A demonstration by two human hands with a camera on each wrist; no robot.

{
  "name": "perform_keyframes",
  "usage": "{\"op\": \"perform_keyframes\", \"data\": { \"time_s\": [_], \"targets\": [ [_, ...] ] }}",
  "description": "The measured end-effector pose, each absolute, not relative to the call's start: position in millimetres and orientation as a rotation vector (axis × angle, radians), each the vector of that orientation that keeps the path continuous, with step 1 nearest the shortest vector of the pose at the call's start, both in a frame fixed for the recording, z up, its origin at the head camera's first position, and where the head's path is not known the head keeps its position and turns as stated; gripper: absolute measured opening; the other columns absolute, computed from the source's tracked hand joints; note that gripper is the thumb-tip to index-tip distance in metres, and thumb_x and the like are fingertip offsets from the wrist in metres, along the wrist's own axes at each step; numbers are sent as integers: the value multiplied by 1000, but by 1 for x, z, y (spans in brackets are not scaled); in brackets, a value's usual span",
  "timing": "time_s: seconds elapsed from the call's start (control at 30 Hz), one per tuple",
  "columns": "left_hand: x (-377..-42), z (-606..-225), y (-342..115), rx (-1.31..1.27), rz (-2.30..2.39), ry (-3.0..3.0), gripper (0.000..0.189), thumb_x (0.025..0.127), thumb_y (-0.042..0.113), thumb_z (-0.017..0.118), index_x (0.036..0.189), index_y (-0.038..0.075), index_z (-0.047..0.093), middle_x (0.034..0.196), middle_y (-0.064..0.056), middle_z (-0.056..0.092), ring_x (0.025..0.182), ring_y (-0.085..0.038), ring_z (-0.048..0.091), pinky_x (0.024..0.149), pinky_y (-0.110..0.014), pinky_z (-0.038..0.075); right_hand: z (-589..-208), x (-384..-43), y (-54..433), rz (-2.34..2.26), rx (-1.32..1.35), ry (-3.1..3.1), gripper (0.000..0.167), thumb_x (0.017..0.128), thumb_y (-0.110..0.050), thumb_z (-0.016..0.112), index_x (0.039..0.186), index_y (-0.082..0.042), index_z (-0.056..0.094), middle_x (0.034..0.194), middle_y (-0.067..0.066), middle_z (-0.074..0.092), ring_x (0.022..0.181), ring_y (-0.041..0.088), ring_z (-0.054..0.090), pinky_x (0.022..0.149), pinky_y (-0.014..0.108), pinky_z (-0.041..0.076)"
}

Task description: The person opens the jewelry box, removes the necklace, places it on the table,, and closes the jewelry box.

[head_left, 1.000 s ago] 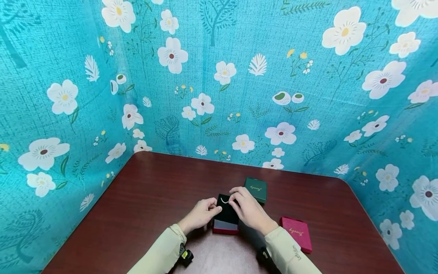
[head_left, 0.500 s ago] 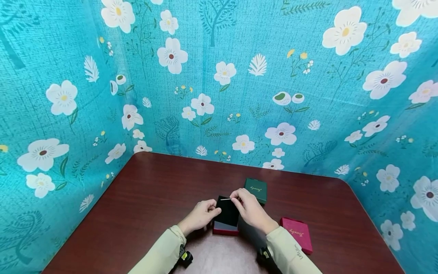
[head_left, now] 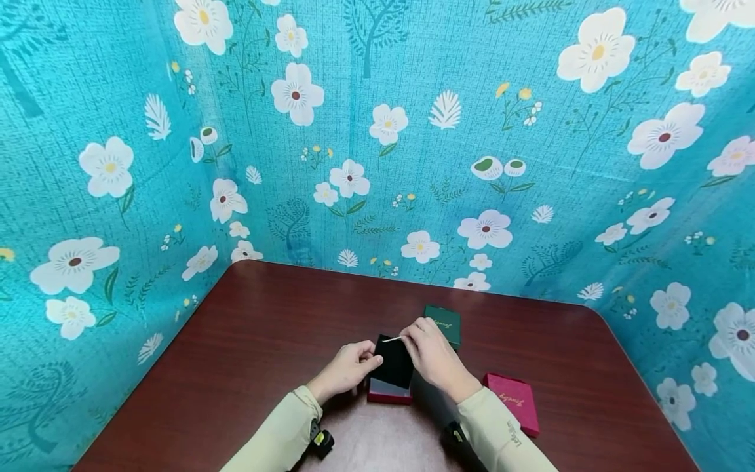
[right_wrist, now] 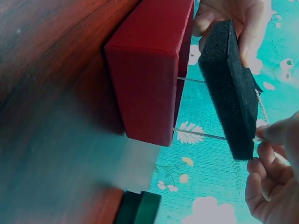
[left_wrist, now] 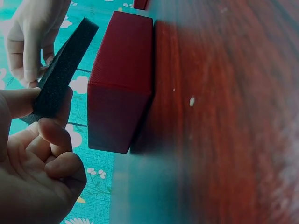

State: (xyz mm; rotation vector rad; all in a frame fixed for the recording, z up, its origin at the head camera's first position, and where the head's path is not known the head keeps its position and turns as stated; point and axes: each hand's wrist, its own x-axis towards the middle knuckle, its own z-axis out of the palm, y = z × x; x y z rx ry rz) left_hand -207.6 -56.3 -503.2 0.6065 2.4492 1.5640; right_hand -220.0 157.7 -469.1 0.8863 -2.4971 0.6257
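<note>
My left hand [head_left: 345, 372] pinches the left edge of a black foam pad [head_left: 394, 364], which is tilted above an open red jewelry box [head_left: 389, 398]. At the pad's far right corner, my right hand [head_left: 435, 354] pinches a thin silvery chain [head_left: 392, 339]. The right wrist view shows that chain [right_wrist: 261, 107] running taut along the pad's face to the right fingertips [right_wrist: 264, 133]. Two thin strands [right_wrist: 201, 135] stretch between the box and the pad. The box's interior is mostly hidden under the pad.
A green jewelry box [head_left: 446, 325] with gold lettering lies just beyond the right hand. Right of the right forearm is a red lid [head_left: 514, 403] with similar lettering. The dark wooden table [head_left: 265, 314] ends at a blue flowered cloth [head_left: 330, 131].
The right hand has shifted slightly right and away, and the chain between its fingers and the pad has gone from curved to straight. The left hand keeps its hold on the pad.
</note>
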Motion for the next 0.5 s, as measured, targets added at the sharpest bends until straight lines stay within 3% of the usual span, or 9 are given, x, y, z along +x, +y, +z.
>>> {"op": "perform_keyframes", "data": {
  "time_s": [0.27,0.5],
  "targets": [
    [-206,-504,-57,618,1547,2455,21,95,22,58,81,8,51,65,1,56,37,-32,52,37,-30,44,-468,-216,157,1172,710,-2581,6,94,-17,60,93,-21,65,88,-12,60,74,7,52,64,26,47],
    [-203,-505,-59,629,1553,2473,29,94,22,59,74,7,44,54,5,41,31,-19,47,36,-27,40,-469,-220,163,1453,578,-2546,7,95,-18,57,96,-21,64,78,-5,58,68,14,53,60,26,45]
  ]
}}
